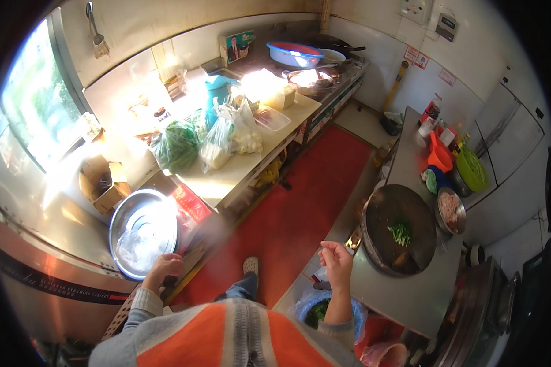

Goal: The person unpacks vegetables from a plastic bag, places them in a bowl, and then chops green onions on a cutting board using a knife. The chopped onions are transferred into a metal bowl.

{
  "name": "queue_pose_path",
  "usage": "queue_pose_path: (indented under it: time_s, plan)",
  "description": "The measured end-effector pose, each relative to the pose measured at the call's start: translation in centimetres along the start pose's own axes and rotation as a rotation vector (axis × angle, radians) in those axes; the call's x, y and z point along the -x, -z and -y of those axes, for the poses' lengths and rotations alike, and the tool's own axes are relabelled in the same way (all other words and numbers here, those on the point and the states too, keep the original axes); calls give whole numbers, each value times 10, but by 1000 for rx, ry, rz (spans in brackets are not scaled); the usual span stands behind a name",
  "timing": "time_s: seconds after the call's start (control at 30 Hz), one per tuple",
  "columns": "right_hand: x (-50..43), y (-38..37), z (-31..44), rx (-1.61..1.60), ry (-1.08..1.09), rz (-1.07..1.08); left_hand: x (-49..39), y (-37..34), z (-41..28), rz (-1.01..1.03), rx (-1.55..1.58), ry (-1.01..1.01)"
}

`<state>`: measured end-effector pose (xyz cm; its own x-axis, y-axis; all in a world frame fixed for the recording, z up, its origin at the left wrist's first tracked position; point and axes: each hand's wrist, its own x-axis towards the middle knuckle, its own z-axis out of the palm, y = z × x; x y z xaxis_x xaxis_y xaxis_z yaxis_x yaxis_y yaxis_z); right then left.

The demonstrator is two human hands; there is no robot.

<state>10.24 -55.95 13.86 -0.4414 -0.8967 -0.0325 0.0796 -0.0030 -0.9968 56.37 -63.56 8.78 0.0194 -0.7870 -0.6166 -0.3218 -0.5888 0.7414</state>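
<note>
My left hand [166,269] is at the near right edge of a shiny steel basin [119,247], its fingers partly curled. Whether it touches the rim is not clear. Inside the basin is a crumpled clear plastic bag [137,247]. My right hand [337,264] is raised beside the steel counter, fingers curled in and nothing visible in them. To its right, a round, dark chopping block [381,220] carries a small heap of chopped greens [400,233]. A blade-like dark shape, possibly a cleaver [423,250], lies at the block's near right edge.
Bagged leafy greens [174,147] and other plastic bags [232,137] stand on the left worktop. A steel bowl of raw meat [449,208], a red scoop [438,153] and a green basket [472,169] are on the right counter. Below my right arm is a blue-lined bin [303,305].
</note>
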Motion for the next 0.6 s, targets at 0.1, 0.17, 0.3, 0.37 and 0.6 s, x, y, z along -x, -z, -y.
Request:
queue_pose_path:
  time_s: [0.1, 0.17, 0.3, 0.37, 0.6]
  plan:
    - [-55, -15, 6, 121, 31, 60, -48, -4, -53, 76, -12, -168]
    - [-100, -31, 11, 243, 132, 96, -70, -19, -105, 176, -75, -345]
    - [-192, -76, 45, 366, 298, 193, -124, -50, -196, 483, -165, -628]
    - [-245, -100, 60, 458, 401, 237, -141, -72, -243, 589, -171, -789]
    - [-443, -206, 80, 587, 658, 408, -155, -93, -346, 549, -469, -741]
